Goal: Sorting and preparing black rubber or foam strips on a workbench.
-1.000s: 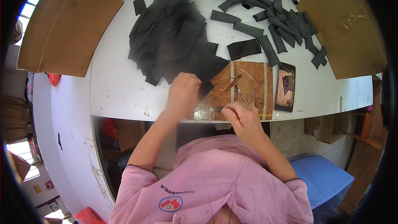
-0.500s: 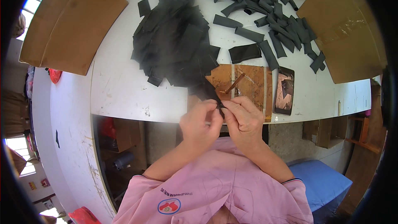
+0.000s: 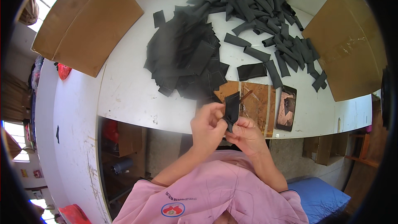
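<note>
Between both hands stands a small black fabric sleeve [image 3: 232, 105], raised over the table's front edge. My left hand [image 3: 208, 123] pinches it low on its left side. The fingers of my right hand [image 3: 247, 135] are closed round its lower end. Just beyond the hands lies a brown worn board [image 3: 259, 105], with a thin brown stick [image 3: 246, 96] on it. A broad heap of flat black fabric pieces [image 3: 178, 58] spreads to the far left of the hands. Another dark piece [image 3: 252, 71] lies alone behind the board.
Rolled dark fabric tubes [image 3: 253, 4] pile up at the back and right. A phone [image 3: 286, 108] lies right of the board. Cardboard boxes flank the white table [image 3: 132, 103], one at left [image 3: 89, 20] and one at right [image 3: 352, 41]. A blue stool [image 3: 319, 199] stands below right.
The black fabric sleeve has come up between my hands and now shows upright, where before only a dark strip showed at my fingertips. The whole view has shifted slightly.
</note>
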A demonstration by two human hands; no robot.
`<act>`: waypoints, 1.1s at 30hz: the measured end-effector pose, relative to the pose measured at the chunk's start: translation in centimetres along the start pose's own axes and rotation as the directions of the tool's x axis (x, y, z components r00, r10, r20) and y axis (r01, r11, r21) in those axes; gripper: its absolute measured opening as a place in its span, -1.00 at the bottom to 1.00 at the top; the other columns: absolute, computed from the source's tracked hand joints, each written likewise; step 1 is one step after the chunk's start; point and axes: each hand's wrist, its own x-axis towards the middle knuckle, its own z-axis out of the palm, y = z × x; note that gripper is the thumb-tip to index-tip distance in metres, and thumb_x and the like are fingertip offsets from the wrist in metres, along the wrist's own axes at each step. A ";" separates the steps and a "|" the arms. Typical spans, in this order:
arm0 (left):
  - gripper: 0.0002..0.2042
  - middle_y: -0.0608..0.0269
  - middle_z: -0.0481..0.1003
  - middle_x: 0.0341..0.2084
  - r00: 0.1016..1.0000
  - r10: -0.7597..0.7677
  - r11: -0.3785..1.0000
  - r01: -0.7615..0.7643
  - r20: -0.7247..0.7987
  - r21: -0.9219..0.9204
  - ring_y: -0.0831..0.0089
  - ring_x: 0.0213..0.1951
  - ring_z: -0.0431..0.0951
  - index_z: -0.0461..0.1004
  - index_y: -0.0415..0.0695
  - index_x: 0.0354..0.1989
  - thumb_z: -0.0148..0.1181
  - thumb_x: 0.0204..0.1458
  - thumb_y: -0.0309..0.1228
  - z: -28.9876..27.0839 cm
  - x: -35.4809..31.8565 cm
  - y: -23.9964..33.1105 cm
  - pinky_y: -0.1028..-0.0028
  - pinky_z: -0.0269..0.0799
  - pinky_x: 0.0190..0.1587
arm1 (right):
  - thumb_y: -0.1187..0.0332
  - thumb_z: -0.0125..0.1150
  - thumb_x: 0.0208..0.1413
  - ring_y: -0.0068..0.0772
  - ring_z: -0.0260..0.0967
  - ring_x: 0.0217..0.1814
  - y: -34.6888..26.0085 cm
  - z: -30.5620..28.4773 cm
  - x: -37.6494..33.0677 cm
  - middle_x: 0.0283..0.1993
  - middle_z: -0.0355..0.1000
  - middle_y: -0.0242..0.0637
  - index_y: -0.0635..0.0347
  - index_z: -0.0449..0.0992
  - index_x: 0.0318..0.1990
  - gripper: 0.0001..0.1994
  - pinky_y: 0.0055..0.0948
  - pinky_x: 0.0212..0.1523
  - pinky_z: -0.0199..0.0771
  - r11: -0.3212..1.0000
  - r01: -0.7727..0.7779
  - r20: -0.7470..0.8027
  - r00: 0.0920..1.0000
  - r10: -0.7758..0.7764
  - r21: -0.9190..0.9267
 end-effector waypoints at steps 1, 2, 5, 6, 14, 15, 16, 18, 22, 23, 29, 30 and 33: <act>-0.73 0.28 0.43 -0.47 0.960 0.260 0.931 -0.221 -0.105 0.292 0.75 -0.60 0.31 0.33 -0.26 -0.31 -0.05 -0.27 -0.75 0.4 -0.2 0.0 0.73 0.24 -0.58 | 0.41 0.14 -0.05 -0.68 0.15 -0.53 0.1 0.5 0.1 -0.57 0.25 -0.48 0.19 0.41 -0.47 -0.92 -0.70 -0.55 0.10 0.989 -0.050 0.016 0.999 0.048 0.136; -0.72 0.27 0.45 -0.45 0.924 0.377 0.880 -0.335 -0.065 0.336 0.76 -0.61 0.32 0.34 -0.27 -0.27 -0.05 -0.24 -0.74 0.4 -0.1 -0.1 0.76 0.20 -0.61 | 0.33 0.10 0.01 -0.68 0.14 -0.53 -0.4 1.0 0.0 -0.57 0.24 -0.49 0.17 0.39 -0.41 -0.88 -0.67 -0.50 0.15 0.999 -0.031 -0.005 1.000 0.031 0.037; -0.69 0.26 0.45 -0.48 0.981 -0.189 0.940 0.191 0.033 -0.283 0.76 -0.66 0.30 0.34 -0.27 -0.24 -0.05 -0.23 -0.75 0.0 0.2 1.4 0.77 0.14 -0.67 | 0.28 0.09 0.02 -0.68 0.16 -0.49 -0.5 0.0 0.2 -0.52 0.25 -0.50 0.17 0.38 -0.43 -0.84 -0.64 -0.44 0.20 0.960 0.134 -0.062 0.986 -0.154 -0.246; -0.65 0.26 0.44 -0.47 0.942 -0.277 0.883 0.327 0.188 -0.336 0.78 -0.69 0.27 0.32 -0.29 -0.17 -0.05 -0.24 -0.74 -0.6 0.6 2.0 0.78 0.09 -0.72 | 0.28 0.09 0.02 -0.68 0.16 -0.49 -0.5 0.0 0.2 -0.52 0.25 -0.50 0.17 0.38 -0.43 -0.84 -0.64 -0.44 0.20 0.960 0.136 -0.065 0.986 -0.156 -0.247; -0.58 0.32 0.34 -0.43 0.843 -0.149 0.839 0.385 0.517 -0.386 0.73 -0.56 0.27 0.25 -0.26 -0.04 -0.02 -0.17 -0.72 -1.0 -0.3 6.2 0.74 0.17 -0.54 | 0.43 0.11 -0.02 -0.64 0.22 -0.35 -2.1 1.4 -0.3 -0.35 0.30 -0.39 0.26 0.38 -0.45 -0.90 -0.71 -0.32 0.20 0.833 0.485 0.072 0.872 -0.485 -0.264; -0.58 0.32 0.34 -0.43 0.841 -0.148 0.839 0.386 0.520 -0.385 0.73 -0.56 0.27 0.25 -0.26 -0.04 -0.02 -0.17 -0.72 -0.6 -0.6 5.8 0.74 0.17 -0.54 | 0.48 0.08 -0.02 -0.65 0.22 -0.35 -2.4 1.3 -0.3 -0.34 0.32 -0.38 0.28 0.38 -0.45 -0.94 -0.70 -0.33 0.21 0.734 0.516 0.088 0.839 -0.537 -0.442; -0.65 0.31 0.34 -0.45 0.927 -0.115 0.949 0.209 0.358 -0.236 0.74 -0.54 0.30 0.30 -0.28 -0.10 0.00 -0.15 -0.71 -0.3 -0.8 4.9 0.76 0.20 -0.52 | 0.56 0.07 -0.06 -0.60 0.25 -0.38 -2.8 1.8 -0.5 -0.35 0.34 -0.31 0.30 0.37 -0.45 -0.98 -0.66 -0.39 0.25 0.569 0.531 0.118 0.788 -0.605 -0.628; -0.83 0.26 0.34 -0.35 0.989 0.051 0.997 -0.042 0.136 -0.066 0.76 -0.51 0.30 0.37 -0.30 -0.25 -0.01 -0.05 -0.69 0.6 -0.9 4.0 0.75 0.25 -0.48 | 0.57 0.08 -0.08 -0.56 0.26 -0.41 -3.5 2.9 -0.6 -0.36 0.34 -0.28 0.30 0.37 -0.45 -0.97 -0.64 -0.41 0.26 0.389 0.553 0.180 0.715 -0.676 -0.737; -0.83 0.18 0.35 -0.29 0.961 0.275 0.961 -0.275 -0.011 0.015 0.66 -0.60 0.30 0.37 -0.26 -0.29 0.02 -0.10 -0.68 1.3 0.5 4.5 0.69 0.26 -0.57 | 0.56 0.12 -0.13 -0.45 0.26 -0.53 -6.0 5.4 -0.7 -0.44 0.30 -0.25 0.29 0.36 -0.47 -0.93 -0.54 -0.53 0.27 0.078 0.524 0.312 0.613 -0.726 -0.848; -0.83 0.18 0.35 -0.29 0.960 0.278 0.960 -0.278 -0.010 0.014 0.66 -0.60 0.30 0.37 -0.26 -0.29 0.02 -0.10 -0.68 1.1 1.1 5.3 0.69 0.26 -0.57 | 0.55 0.12 -0.13 -0.45 0.25 -0.55 -6.8 5.9 -0.6 -0.46 0.29 -0.26 0.29 0.36 -0.47 -0.93 -0.54 -0.54 0.26 0.010 0.505 0.349 0.612 -0.710 -0.863; -0.74 -0.04 0.40 -0.30 0.668 0.160 0.011 0.735 0.726 -0.678 0.69 -0.85 0.17 0.20 -0.37 -0.13 -0.09 -0.04 -0.63 -0.2 5.2 9.7 0.72 0.01 -0.82 | 0.39 0.04 0.04 -0.70 0.07 -0.58 -11.0 7.4 0.1 -0.59 0.17 -0.48 0.27 0.31 -0.50 -0.84 -0.66 -0.59 0.09 0.556 0.494 0.203 0.841 -0.502 -0.668; -0.65 0.05 0.43 -0.41 0.697 0.192 0.029 0.700 0.691 -0.714 0.69 -0.87 0.14 0.14 -0.39 -0.01 -0.21 -0.03 -0.62 0.1 5.0 9.6 0.70 0.00 -0.82 | 0.36 0.03 0.05 -0.71 0.04 -0.60 -11.4 6.9 0.6 -0.61 0.17 -0.49 0.25 0.31 -0.51 -0.82 -0.67 -0.61 0.06 0.709 0.393 0.168 0.915 -0.368 -0.586; -0.60 0.09 0.43 -0.41 0.711 -0.034 -0.128 0.694 0.703 -0.708 0.71 -0.88 0.12 0.08 -0.36 0.07 -0.22 0.01 -0.55 0.0 5.8 4.3 0.66 0.00 -0.82 | 0.29 0.02 0.07 -0.73 0.00 -0.64 -9.1 2.9 2.6 -0.63 0.18 -0.51 0.20 0.32 -0.53 -0.78 -0.70 -0.63 -0.01 0.846 0.236 0.102 0.972 -0.214 -0.478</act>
